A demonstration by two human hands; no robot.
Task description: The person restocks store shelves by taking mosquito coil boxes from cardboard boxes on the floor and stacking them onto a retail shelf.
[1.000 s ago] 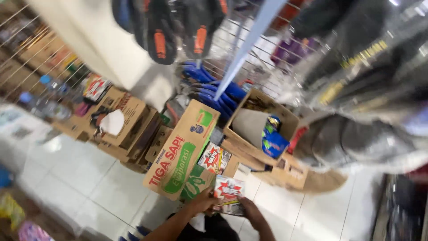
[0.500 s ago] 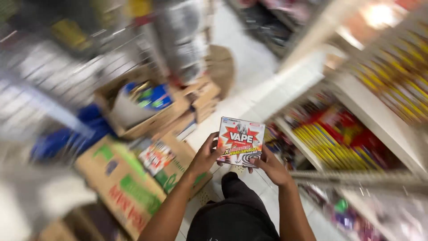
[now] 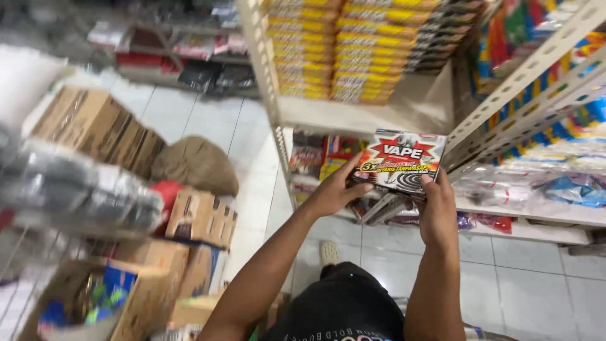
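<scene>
Both hands, left hand (image 3: 333, 192) and right hand (image 3: 437, 211), hold the flat box (image 3: 400, 161) at frame centre; it seems not yet on the shelf (image 3: 372, 117).

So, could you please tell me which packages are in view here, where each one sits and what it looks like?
Flat box: held up between left hand and right hand; red starburst, dark coil picture, white edges.
Yellow-and-red packs: stacked in rows on the upper shelf.
Brown cartons: on the floor at left, some open.
Clear-wrapped goods: right shelves, blurred.
</scene>
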